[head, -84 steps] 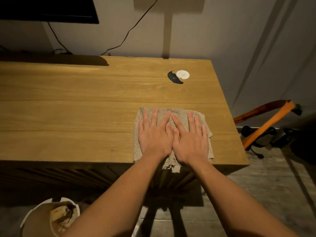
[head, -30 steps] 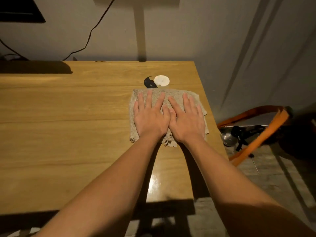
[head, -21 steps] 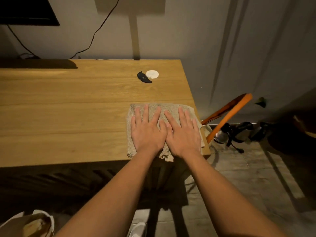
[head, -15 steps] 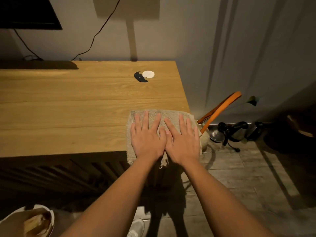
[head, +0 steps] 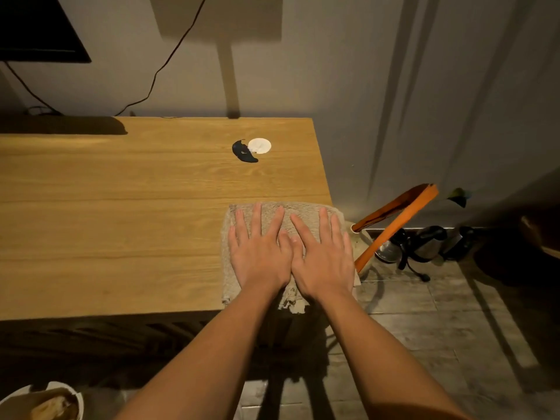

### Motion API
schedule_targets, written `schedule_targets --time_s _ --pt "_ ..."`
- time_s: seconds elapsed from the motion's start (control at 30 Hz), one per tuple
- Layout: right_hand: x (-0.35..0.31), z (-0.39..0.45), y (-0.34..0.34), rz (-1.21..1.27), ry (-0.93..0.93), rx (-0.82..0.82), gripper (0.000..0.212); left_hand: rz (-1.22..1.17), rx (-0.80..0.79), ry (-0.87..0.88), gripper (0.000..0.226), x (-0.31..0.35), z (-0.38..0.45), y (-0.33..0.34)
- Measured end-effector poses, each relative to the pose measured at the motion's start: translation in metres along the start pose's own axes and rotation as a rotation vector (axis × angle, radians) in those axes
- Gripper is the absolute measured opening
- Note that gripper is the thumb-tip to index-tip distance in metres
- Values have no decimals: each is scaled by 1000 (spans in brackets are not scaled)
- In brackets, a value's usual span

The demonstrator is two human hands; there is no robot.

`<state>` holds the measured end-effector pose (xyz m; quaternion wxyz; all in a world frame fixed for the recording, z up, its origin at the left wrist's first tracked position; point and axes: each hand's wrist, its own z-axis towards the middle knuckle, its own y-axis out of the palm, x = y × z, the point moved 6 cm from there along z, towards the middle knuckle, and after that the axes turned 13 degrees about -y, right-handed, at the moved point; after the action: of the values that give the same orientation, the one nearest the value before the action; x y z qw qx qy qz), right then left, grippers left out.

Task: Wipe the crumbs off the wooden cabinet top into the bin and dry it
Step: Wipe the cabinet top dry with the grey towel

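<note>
A beige towel (head: 303, 212) lies flat on the near right corner of the wooden cabinet top (head: 121, 213), with its frayed hem hanging over the front edge. My left hand (head: 260, 253) and my right hand (head: 324, 259) press flat on the towel side by side, fingers spread and thumbs touching. The white bin (head: 45, 401), lined with a brown bag and holding scraps, stands on the floor at the lower left. I cannot make out crumbs on the wood.
A small white disc (head: 259, 145) and a dark curved piece (head: 242, 151) lie near the back right of the top. An orange-framed object (head: 400, 219) and kettles (head: 424, 244) sit on the floor right of the cabinet. A dark screen (head: 36, 28) hangs at upper left.
Both hands have dragged the towel from near the white disc back toward the front right corner; in the last half second the view shifted and the towel stays at that corner.
</note>
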<state>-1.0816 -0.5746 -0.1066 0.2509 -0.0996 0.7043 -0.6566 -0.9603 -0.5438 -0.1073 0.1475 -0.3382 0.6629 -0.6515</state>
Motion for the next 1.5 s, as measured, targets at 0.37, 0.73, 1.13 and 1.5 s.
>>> schedule_targets --time_s 0.37,0.73,1.13,1.5 --pt "25 109 -6 100 -12 44 53 -32 -11 -41 52 47 96 1" --pt "51 239 -11 209 -12 52 52 -33 11 -95 51 98 212 4" --pt "69 337 -19 139 -33 54 51 -63 13 -91 52 138 303 3" --pt "68 332 -16 282 -47 40 51 -50 22 -46 54 140 300 3"
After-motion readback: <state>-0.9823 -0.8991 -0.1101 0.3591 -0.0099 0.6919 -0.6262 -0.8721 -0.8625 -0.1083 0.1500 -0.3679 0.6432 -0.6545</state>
